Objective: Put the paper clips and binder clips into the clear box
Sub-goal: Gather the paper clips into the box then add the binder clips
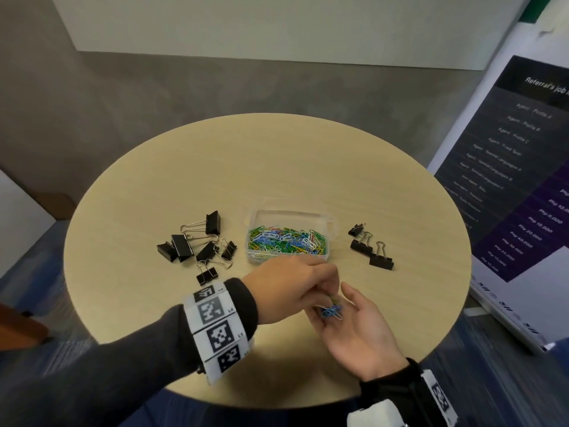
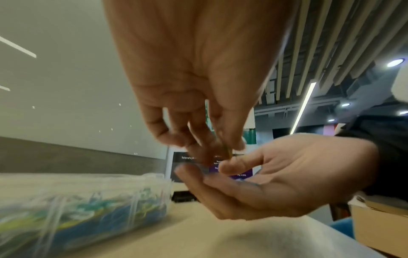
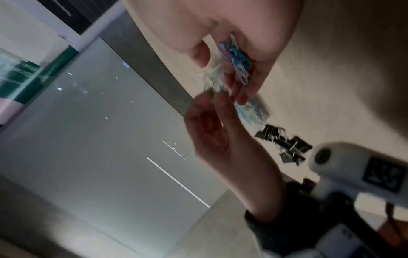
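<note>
The clear box [image 1: 330, 225], open and holding many coloured paper clips [image 1: 286, 240], stands mid-table; it shows blurred in the left wrist view [image 2: 88, 200]. My right hand [image 1: 329, 303] lies palm up in front of it, with a few blue and white paper clips [image 1: 332, 312] resting on its relaxed fingers [image 3: 249, 87]. From above, my left hand [image 1: 331, 288] pinches some of these clips between thumb and fingertips [image 2: 238, 144]. Several black binder clips [image 1: 197, 241] lie left of the box. Three more [image 1: 369, 248] lie to its right.
The round wooden table [image 1: 277, 164] has bare room behind the box and near its front edge. A printed banner [image 1: 508, 180] stands close on the right. There is a white wall panel [image 1: 246, 26] behind.
</note>
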{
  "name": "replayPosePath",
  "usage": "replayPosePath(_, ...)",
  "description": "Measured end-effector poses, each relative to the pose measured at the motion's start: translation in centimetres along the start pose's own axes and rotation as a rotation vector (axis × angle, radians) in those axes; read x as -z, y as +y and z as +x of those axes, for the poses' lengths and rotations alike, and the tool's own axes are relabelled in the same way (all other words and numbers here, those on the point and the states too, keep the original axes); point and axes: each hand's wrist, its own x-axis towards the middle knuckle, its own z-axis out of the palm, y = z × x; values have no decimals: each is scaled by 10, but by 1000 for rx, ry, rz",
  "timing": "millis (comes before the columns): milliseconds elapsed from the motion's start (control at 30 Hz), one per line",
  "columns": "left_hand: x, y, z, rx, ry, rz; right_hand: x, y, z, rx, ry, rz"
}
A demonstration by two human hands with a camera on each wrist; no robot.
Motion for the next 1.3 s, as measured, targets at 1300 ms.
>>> replayPosePath(1300,18,-51,-18,327,-104,176,-65,-94,45,855,-36,-2223)
